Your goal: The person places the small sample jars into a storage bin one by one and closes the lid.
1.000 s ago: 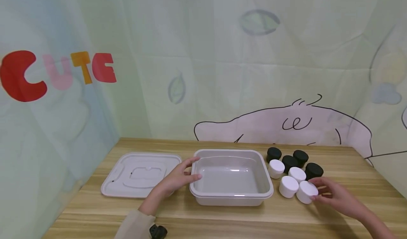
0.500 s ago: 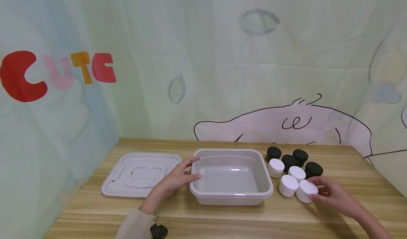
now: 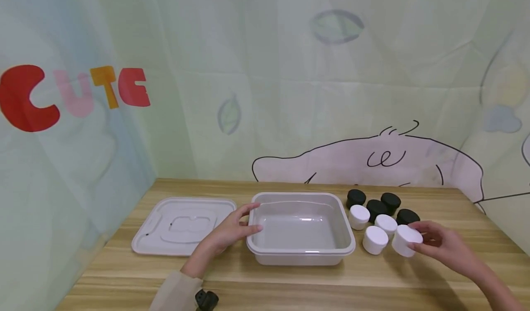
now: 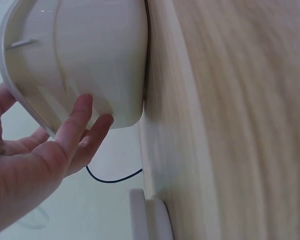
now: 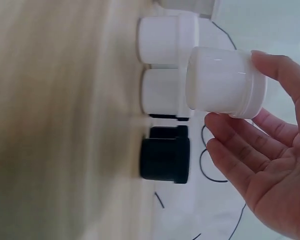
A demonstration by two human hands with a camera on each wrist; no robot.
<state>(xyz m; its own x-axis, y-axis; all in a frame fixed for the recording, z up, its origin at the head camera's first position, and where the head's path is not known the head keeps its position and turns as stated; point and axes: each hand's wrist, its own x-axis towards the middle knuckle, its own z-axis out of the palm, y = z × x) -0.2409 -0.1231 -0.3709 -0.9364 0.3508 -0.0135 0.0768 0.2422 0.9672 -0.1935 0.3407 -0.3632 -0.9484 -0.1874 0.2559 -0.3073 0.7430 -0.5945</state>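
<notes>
The right hand [image 3: 445, 246] pinches a white jar [image 3: 406, 240] between thumb and fingertips, lifted just clear of the worktop [image 3: 290, 283] and tilted; in the right wrist view the jar [image 5: 225, 82] sits at the fingertips, not deep in the palm. It hangs at about 3 o'clock from the tub [image 3: 345, 251], just beside two other white jars [image 3: 375, 240] and the black jars [image 3: 377, 207] clustered at the tub's 2 o'clock.

The left hand [image 3: 232, 230] rests against the tub's near-left corner at 9 o'clock, fingers nearly straight along the wall, thumb over the rim; it steadies rather than clasps. The left wrist view shows the fingers [image 4: 77, 125] laid on the tub's outer wall. A flat lid [image 3: 182, 226] lies further out at 9 o'clock.

To carry the jar well, I would judge that a firmer hold lower on its body would help, levelling it before crossing the rim, and keeping the left hand braced so the light tub does not slide.
</notes>
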